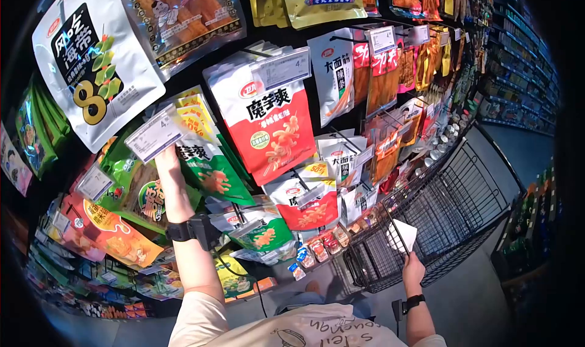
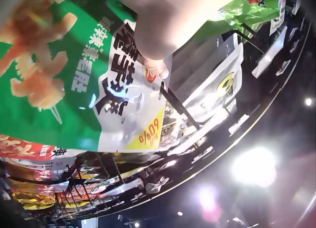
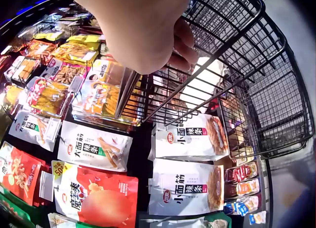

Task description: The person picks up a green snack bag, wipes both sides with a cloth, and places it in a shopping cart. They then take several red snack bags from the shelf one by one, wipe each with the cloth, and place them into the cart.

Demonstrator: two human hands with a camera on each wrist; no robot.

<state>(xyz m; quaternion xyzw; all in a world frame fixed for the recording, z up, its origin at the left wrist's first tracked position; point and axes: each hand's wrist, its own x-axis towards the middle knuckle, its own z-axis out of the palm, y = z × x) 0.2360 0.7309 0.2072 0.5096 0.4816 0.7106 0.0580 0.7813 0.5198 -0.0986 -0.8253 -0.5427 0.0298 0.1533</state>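
My left hand (image 1: 172, 179) reaches up to a hanging green-and-white snack bag (image 1: 210, 173), and a price tag (image 1: 155, 134) hides its fingertips in the head view. In the left wrist view the hand (image 2: 170, 23) pinches the top of that snack bag (image 2: 81, 84), a digit pressed on its front beside the hook (image 2: 180, 107). Low on the right, my right hand (image 1: 414, 271) grips the rim of a black wire shopping cart (image 1: 463, 188), with a white sheet of paper (image 1: 403, 234) at its fingers. The curled fingers (image 3: 183, 42) show against the cart wires in the right wrist view.
Red-and-white snack bags (image 1: 268, 127) hang just right of the left hand. A large white seaweed bag (image 1: 97, 67) hangs at upper left. Hooks and price tags (image 1: 280, 71) jut out from the rack. Small packets (image 1: 320, 249) line the bottom shelf beside the cart.
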